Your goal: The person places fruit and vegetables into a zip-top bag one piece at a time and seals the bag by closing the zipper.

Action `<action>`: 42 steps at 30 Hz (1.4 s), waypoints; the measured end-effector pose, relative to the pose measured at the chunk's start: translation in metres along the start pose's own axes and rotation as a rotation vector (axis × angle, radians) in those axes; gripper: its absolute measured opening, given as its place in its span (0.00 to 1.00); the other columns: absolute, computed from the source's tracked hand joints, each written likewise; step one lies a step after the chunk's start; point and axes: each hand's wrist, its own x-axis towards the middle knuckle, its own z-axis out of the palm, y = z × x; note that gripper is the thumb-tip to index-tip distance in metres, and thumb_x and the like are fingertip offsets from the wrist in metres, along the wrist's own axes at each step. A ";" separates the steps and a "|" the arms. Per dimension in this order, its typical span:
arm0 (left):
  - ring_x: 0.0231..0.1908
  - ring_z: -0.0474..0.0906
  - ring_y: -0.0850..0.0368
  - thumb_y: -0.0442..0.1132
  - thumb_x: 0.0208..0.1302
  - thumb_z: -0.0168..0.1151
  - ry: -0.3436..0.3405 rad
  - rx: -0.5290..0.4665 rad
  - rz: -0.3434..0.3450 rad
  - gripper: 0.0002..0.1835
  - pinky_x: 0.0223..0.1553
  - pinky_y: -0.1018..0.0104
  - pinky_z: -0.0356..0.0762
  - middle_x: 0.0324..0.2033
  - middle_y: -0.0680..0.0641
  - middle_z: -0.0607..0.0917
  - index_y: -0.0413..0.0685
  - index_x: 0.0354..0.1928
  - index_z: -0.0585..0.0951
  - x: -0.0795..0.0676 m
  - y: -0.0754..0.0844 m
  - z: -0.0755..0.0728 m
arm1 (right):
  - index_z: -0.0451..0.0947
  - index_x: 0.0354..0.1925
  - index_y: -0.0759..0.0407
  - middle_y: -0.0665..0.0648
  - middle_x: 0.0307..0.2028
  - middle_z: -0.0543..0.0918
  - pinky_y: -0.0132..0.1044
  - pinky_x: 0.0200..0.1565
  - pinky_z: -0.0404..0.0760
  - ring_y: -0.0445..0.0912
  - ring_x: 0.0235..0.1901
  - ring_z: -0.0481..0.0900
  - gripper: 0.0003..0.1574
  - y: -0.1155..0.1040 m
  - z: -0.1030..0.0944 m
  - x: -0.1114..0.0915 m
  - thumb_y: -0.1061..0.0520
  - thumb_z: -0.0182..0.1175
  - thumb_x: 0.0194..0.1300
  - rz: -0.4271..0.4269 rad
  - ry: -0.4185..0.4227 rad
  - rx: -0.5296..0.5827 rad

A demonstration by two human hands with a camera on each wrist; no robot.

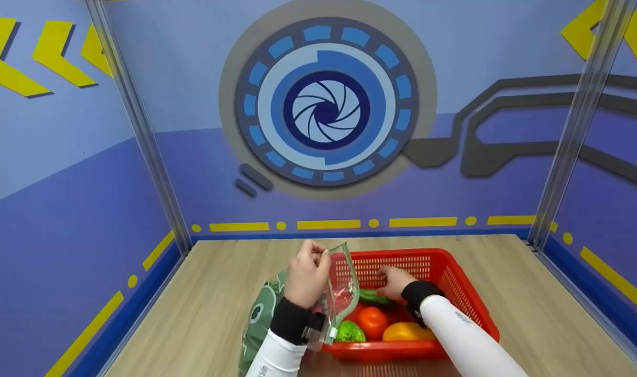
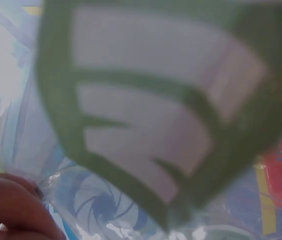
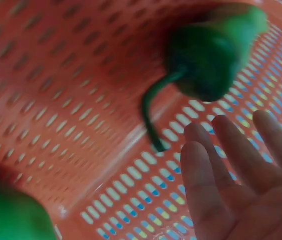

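Note:
My left hand (image 1: 308, 275) pinches the upper edge of a clear plastic zip bag (image 1: 354, 285) with green print. Its mouth spreads toward the basket, and a white slider shows near the lower end. In the left wrist view the bag's green printing (image 2: 126, 77) fills most of the picture, with my fingers at the lower left. My right hand (image 1: 396, 283) reaches inside the red basket (image 1: 444, 256), holding nothing. Its fingers (image 3: 240, 145) are extended beside a green pepper (image 3: 205, 60) with a long curved stem.
Also in the basket are a tomato (image 1: 372, 322), a leafy green vegetable (image 1: 350, 332) and a yellow-orange item (image 1: 402, 331). The bag's green part (image 1: 258, 319) lies on the wooden table (image 1: 193, 309) left of the basket. Printed panels (image 1: 193, 173) stand behind and at both sides.

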 end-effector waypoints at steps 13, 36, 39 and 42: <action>0.16 0.59 0.71 0.33 0.69 0.61 0.006 0.008 0.001 0.02 0.21 0.74 0.58 0.16 0.57 0.69 0.44 0.37 0.78 0.000 -0.001 0.000 | 0.82 0.52 0.67 0.64 0.46 0.87 0.54 0.53 0.81 0.57 0.47 0.84 0.30 -0.003 0.007 -0.001 0.61 0.79 0.51 -0.039 -0.062 -0.151; 0.15 0.58 0.71 0.32 0.69 0.61 0.012 0.012 0.027 0.02 0.20 0.74 0.58 0.15 0.57 0.69 0.44 0.36 0.77 0.000 -0.001 0.000 | 0.78 0.62 0.66 0.66 0.56 0.84 0.54 0.55 0.80 0.58 0.52 0.83 0.27 -0.009 -0.013 -0.007 0.51 0.48 0.76 -0.032 0.108 0.096; 0.15 0.58 0.72 0.32 0.69 0.60 0.010 0.009 0.027 0.02 0.20 0.74 0.58 0.15 0.57 0.69 0.44 0.37 0.77 0.000 -0.002 0.000 | 0.79 0.60 0.65 0.63 0.48 0.85 0.45 0.42 0.81 0.51 0.41 0.81 0.29 -0.011 -0.020 -0.010 0.44 0.55 0.76 -0.025 0.149 0.173; 0.15 0.58 0.72 0.32 0.70 0.60 0.005 0.003 0.022 0.02 0.20 0.74 0.58 0.16 0.57 0.68 0.43 0.37 0.77 0.000 -0.002 0.000 | 0.80 0.59 0.63 0.60 0.42 0.85 0.39 0.39 0.76 0.47 0.36 0.78 0.32 -0.013 -0.029 -0.014 0.39 0.60 0.73 -0.032 0.203 0.234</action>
